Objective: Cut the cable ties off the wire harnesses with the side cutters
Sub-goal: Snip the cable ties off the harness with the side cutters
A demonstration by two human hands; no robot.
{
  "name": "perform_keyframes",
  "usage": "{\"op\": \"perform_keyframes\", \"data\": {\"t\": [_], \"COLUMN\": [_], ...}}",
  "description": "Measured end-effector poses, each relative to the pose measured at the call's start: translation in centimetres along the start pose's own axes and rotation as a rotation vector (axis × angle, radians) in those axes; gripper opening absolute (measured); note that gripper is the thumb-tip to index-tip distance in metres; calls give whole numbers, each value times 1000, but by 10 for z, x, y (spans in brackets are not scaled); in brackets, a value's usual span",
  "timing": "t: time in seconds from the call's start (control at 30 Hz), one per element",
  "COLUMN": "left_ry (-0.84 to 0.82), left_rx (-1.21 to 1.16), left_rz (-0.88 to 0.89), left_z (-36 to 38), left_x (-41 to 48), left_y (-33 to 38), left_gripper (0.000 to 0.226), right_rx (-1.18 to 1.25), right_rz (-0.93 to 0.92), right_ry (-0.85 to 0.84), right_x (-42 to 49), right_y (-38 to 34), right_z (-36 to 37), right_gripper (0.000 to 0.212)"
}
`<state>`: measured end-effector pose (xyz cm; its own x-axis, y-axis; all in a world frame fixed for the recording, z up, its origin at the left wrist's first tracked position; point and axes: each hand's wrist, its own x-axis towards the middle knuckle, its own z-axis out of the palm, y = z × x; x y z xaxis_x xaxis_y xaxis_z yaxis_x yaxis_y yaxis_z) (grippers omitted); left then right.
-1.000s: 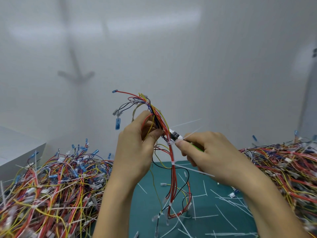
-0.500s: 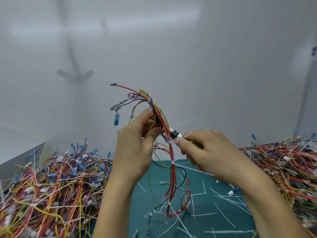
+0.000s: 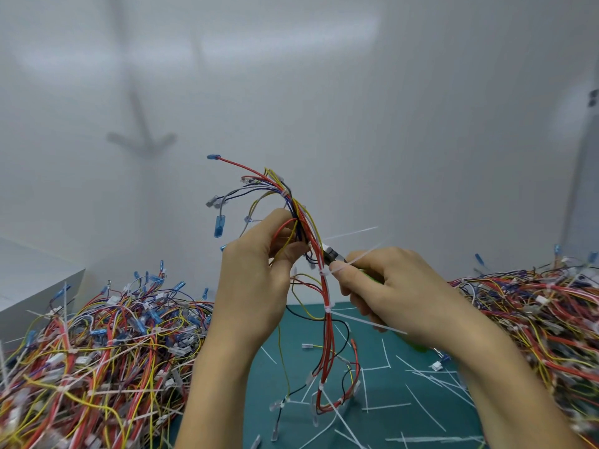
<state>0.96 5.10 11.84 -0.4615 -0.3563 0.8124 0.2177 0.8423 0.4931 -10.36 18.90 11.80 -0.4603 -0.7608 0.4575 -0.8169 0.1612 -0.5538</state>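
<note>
Green plastic sleeves the handles of the side cutters (image 3: 330, 254). The right grip (image 3: 398, 293) is curled round them, so only the dark head and slivers of green show. Whether the blades stand apart cannot be told. The head lies against the wire harness (image 3: 325, 293), just above a white cable tie (image 3: 322, 272) whose thin tail runs out past the right thumb.

The left grip (image 3: 256, 280) pinches the same harness between thumb and fingers. It holds the bundle upright in the air above the tabletop (image 3: 372, 400), with the lower loop hanging down to the surface.

Step in hand, as judged: one tie is being addressed at mid-bundle. The next move calls for the blade tips to be seated on the tie band alone, clear of the wire insulation, then closed. A second tie (image 3: 328, 308) sits lower on the bundle and more appear near the bottom loop, so several cuts remain on this harness.

Materials and shapes:
- Harness: thin, flexible insulated wires, mostly red with yellow, black and blue, fanning out at the top into translucent blue terminals (image 3: 219, 225).
- Ties: stiff white nylon strips, each with a small square head.
- Tabletop: matte teal mat, strewn with straight white offcuts (image 3: 421, 406).
- Left pile (image 3: 97, 345) and right pile (image 3: 534, 306): dense tangles of like harnesses, one on each side of the mat.
</note>
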Motion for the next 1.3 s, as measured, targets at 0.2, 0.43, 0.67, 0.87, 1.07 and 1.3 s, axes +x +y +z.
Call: {"op": "perform_keyframes", "data": {"t": [0.2, 0.43, 0.67, 0.87, 1.07, 1.3], "left_ry": [8, 22, 42, 53, 67, 94], "left_rx": [9, 25, 46, 69, 32, -23], "left_rz": [12, 34, 67, 63, -106, -274], "left_z": [0, 0, -1, 0, 1, 1], "left_x": [0, -1, 0, -1, 0, 0], "left_y": [-2, -4, -4, -3, -1, -1], "left_gripper": [28, 21, 20, 21, 10, 7], "right_rx": [54, 181, 295, 363, 510, 731], "right_rz": [10, 40, 67, 79, 144, 179], "right_ry": [-24, -76, -101, -109, -27, 18], "right_x": [0, 0, 0, 1, 4, 1], "right_y": [1, -1, -3, -2, -1, -3], "right_z": [0, 1, 3, 6, 7, -4], "right_gripper": [49, 47, 48, 46, 42, 17]}}
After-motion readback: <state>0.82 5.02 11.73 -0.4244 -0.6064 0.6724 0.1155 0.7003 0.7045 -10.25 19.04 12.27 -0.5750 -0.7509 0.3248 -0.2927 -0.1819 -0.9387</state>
